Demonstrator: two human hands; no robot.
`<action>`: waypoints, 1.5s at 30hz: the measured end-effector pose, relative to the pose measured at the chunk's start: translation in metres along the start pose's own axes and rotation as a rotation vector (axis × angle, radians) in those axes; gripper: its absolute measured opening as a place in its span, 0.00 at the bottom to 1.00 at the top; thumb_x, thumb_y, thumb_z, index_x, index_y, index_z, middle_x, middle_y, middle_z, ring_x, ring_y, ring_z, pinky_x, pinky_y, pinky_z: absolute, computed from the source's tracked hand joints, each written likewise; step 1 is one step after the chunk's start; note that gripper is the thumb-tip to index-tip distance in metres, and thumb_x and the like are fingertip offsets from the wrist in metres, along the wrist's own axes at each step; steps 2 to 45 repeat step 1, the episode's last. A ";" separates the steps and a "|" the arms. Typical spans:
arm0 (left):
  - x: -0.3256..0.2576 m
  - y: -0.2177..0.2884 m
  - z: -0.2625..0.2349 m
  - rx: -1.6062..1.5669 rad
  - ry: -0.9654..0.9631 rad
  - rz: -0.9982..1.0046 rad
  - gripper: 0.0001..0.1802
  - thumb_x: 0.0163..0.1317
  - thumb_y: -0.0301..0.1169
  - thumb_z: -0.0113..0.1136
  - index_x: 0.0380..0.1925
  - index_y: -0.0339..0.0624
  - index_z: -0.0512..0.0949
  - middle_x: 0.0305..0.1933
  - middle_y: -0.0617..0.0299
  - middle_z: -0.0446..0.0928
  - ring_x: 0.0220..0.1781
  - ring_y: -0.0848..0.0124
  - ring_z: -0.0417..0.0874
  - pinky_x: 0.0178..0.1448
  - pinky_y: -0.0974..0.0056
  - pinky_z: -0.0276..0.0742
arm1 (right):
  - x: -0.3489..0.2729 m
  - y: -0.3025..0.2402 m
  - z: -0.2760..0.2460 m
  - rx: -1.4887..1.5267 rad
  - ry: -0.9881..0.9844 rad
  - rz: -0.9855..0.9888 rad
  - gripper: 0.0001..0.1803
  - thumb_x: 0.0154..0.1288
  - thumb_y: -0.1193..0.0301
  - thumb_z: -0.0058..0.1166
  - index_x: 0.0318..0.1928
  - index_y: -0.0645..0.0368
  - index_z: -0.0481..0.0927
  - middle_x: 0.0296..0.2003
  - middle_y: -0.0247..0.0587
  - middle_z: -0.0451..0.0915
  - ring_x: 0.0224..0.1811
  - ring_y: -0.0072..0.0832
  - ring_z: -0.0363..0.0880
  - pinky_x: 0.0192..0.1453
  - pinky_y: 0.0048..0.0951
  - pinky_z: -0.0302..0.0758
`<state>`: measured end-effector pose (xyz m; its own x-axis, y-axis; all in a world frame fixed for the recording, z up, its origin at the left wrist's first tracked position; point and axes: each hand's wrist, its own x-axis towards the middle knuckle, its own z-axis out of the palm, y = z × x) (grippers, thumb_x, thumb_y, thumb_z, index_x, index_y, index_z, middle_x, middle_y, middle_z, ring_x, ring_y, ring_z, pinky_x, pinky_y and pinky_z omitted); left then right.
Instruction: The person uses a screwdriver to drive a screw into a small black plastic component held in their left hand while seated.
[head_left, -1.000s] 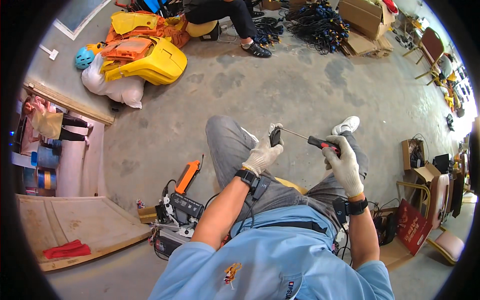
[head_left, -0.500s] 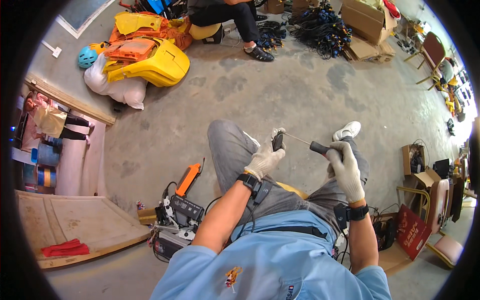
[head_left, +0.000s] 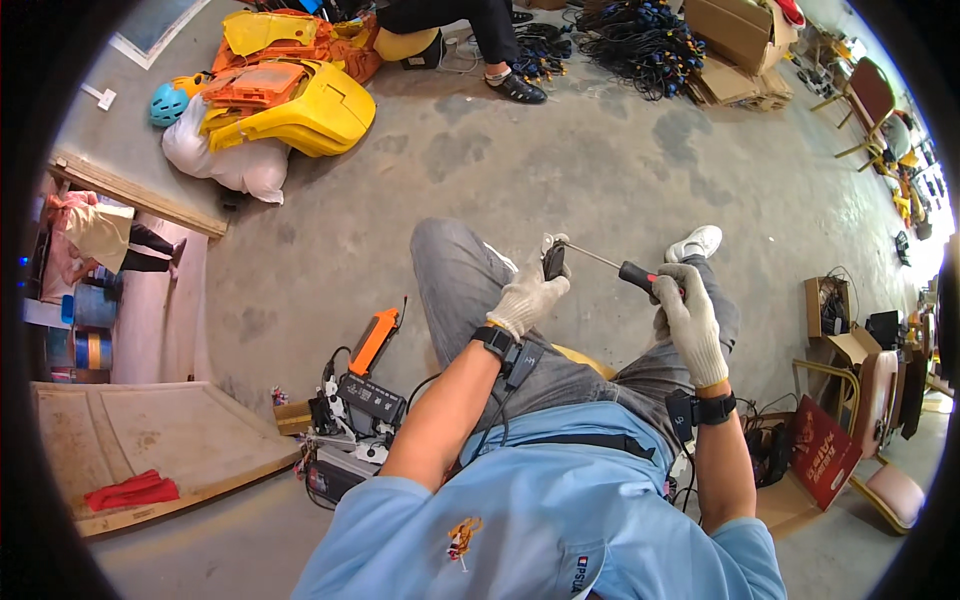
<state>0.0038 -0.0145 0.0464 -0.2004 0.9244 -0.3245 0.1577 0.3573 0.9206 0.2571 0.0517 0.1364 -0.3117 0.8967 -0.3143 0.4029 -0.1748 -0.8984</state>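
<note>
At the far left a wooden board (head_left: 150,440) lies on the concrete floor (head_left: 560,170) with a red cloth (head_left: 132,491) on it. Above it, yellow and orange plastic shells (head_left: 290,95) are piled on a white sack (head_left: 220,165), with a blue helmet (head_left: 167,102) beside them. Nearer the person, a cluster of black devices (head_left: 350,425) and cables sits on the floor, an orange tool (head_left: 373,340) leaning out of it.

The person sits in grey trousers and a light blue shirt. The left hand (head_left: 530,295), in a white knit glove with a black band at the wrist, has its fingers closed around a small dark part (head_left: 553,262), held up over the left knee. The thin metal shaft of a screwdriver (head_left: 620,270) meets that part at its tip. The right hand (head_left: 688,315), gloved the same, is clamped on the screwdriver's black and red handle, above the right knee, so the tool runs level between the two hands.

At the top another person's legs and black shoes (head_left: 520,88) show, next to a heap of black cables (head_left: 630,40) and cardboard boxes (head_left: 735,35). At the right, a red case (head_left: 825,450) and an open box (head_left: 835,310) stand by chairs
</note>
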 end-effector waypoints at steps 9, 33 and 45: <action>0.000 0.001 0.000 -0.001 -0.002 0.001 0.41 0.61 0.30 0.63 0.77 0.49 0.66 0.42 0.68 0.79 0.44 0.74 0.79 0.52 0.67 0.77 | -0.002 0.000 0.001 -0.032 0.030 -0.019 0.22 0.75 0.66 0.61 0.62 0.64 0.75 0.39 0.41 0.83 0.31 0.21 0.82 0.35 0.26 0.83; 0.000 0.001 0.000 -0.001 -0.002 0.001 0.41 0.61 0.30 0.63 0.77 0.49 0.66 0.42 0.68 0.79 0.44 0.74 0.79 0.52 0.67 0.77 | -0.002 0.000 0.001 -0.032 0.030 -0.019 0.22 0.75 0.66 0.61 0.62 0.64 0.75 0.39 0.41 0.83 0.31 0.21 0.82 0.35 0.26 0.83; 0.000 0.001 0.000 -0.001 -0.002 0.001 0.41 0.61 0.30 0.63 0.77 0.49 0.66 0.42 0.68 0.79 0.44 0.74 0.79 0.52 0.67 0.77 | -0.002 0.000 0.001 -0.032 0.030 -0.019 0.22 0.75 0.66 0.61 0.62 0.64 0.75 0.39 0.41 0.83 0.31 0.21 0.82 0.35 0.26 0.83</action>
